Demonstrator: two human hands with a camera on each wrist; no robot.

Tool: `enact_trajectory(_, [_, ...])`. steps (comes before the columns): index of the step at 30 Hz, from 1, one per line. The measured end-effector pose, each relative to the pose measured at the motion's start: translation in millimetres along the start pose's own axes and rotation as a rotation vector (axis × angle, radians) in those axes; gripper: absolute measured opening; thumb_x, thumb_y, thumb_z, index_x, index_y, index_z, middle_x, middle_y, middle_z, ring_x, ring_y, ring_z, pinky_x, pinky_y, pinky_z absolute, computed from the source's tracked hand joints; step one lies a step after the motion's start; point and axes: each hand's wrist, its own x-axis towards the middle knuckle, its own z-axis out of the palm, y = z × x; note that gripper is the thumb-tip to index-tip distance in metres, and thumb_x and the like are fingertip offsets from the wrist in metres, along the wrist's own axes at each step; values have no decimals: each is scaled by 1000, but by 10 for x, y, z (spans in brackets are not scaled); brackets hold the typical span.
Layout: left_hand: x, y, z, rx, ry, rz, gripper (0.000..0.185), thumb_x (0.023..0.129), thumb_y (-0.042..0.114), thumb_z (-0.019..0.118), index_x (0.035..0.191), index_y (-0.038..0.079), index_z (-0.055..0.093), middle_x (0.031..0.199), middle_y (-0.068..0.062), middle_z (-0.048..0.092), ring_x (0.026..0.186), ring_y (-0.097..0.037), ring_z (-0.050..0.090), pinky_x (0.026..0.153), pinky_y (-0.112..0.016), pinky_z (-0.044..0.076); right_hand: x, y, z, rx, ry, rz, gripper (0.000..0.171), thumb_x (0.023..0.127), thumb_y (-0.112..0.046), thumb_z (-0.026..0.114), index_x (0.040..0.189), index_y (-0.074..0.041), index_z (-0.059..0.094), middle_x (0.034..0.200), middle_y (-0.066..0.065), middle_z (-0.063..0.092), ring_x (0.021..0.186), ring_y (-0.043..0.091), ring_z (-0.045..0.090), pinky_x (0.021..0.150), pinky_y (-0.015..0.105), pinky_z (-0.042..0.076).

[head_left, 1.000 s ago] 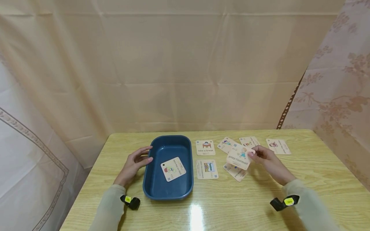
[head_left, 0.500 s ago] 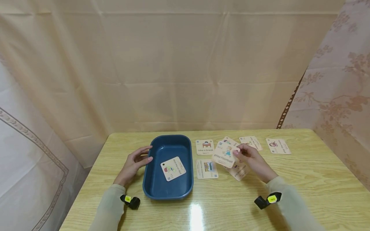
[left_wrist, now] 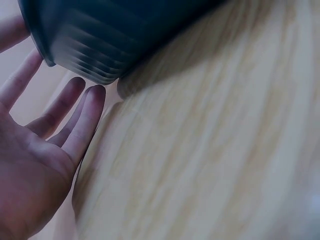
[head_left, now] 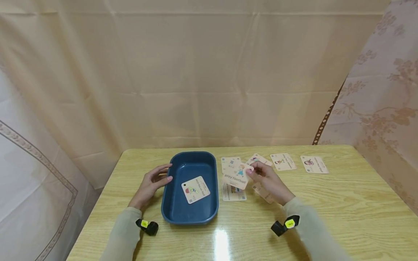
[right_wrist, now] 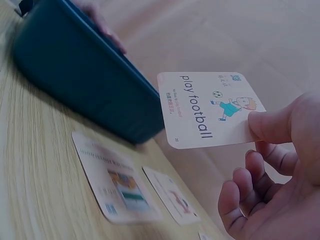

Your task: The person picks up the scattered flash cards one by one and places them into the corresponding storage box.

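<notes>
My right hand [head_left: 269, 181] pinches a "play football" flash card [right_wrist: 210, 110] by one edge between thumb and fingers. The card is raised above the table and overlaps two cards lying below it in the head view. At the left side of a blue plastic tray [head_left: 166, 216], my left hand [head_left: 150, 186] rests with spread fingers at the rim. Its fingers [left_wrist: 92, 107] lie along the tray's outer wall in the left wrist view. Inside the tray lies one flash card [head_left: 196, 190] with a picture and the words "play on the slide".
Right of the tray lie a classroom-picture card [head_left: 233, 195] and a partly covered card [head_left: 228, 163]. Farther right are a tilted card [head_left: 258, 159], two more picture cards [head_left: 282, 162] [head_left: 314, 164] at the back, and a card [head_left: 262, 192] partly under my right hand. A beige curtain [head_left: 209, 79] hangs behind the table.
My right hand has carried the "play football" card leftward, from over the scattered cards to near the tray's right side. The left hand and tray have stayed in place.
</notes>
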Motion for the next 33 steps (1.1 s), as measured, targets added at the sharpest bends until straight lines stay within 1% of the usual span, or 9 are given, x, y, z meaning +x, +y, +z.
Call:
enact_trajectory(2, [-1,-3,-2,0,1,2,54,97,21,70,147,9,52,146,-19,50,126,-36,52,102,-38,46,19,-24,60,13,3,-3,22,105,-19,58,109,3,56,97,9,51,89,24,52,74,30,47])
enact_trajectory(4, [-3,-5,-2,2,1,5,54,97,20,70,147,9,52,146,-19,50,126,-36,52,101,-34,47,34,-47,111,51,-6,-11,22,105,-18,58,109,4,56,98,8,50,89,21,50,74,28,46])
enact_trajectory(7, [-9,-6,-4,7,3,14,54,98,19,70,147,8,52,146,-20,50,126,-36,53,98,-29,48,65,-78,181,92,-22,-17,21,104,-16,59,109,4,56,98,8,50,89,21,49,74,27,45])
enact_trajectory(10, [-10,-5,-4,6,5,17,54,98,19,69,147,8,52,146,-20,50,125,-36,53,97,-27,48,103,-107,248,100,-35,-19,20,104,-16,59,109,4,57,97,8,51,90,23,50,76,29,46])
enact_trajectory(14, [-7,-2,-6,3,5,13,54,98,19,69,148,8,52,145,-20,50,124,-36,53,96,-28,48,149,-140,335,53,-36,-15,21,104,-17,60,110,3,59,96,9,53,90,23,51,78,32,48])
enact_trajectory(18, [-6,-1,-10,5,4,9,54,98,19,69,148,9,51,145,-20,50,124,-36,53,97,-29,48,175,-174,420,55,-40,-2,22,104,-17,60,114,3,60,98,9,53,91,24,52,78,32,48])
enact_trajectory(22, [-4,-4,-14,3,2,7,54,98,20,69,148,9,51,145,-20,51,124,-36,53,97,-29,48,190,-204,503,63,-45,-8,20,104,-17,60,111,1,59,99,9,52,91,25,52,78,34,49])
enact_trajectory(28, [3,-7,-15,9,-1,14,54,98,19,69,148,9,52,145,-19,50,125,-36,52,98,-31,47,211,-227,608,54,-54,-24,16,103,-18,60,107,-3,60,97,7,56,90,25,51,76,37,45])
enact_trajectory(33, [6,-11,-10,11,0,15,54,98,20,69,148,9,52,145,-19,51,125,-36,52,100,-33,47,244,-253,694,53,-41,-15,15,103,-17,61,107,-3,61,96,6,57,89,24,51,74,33,43])
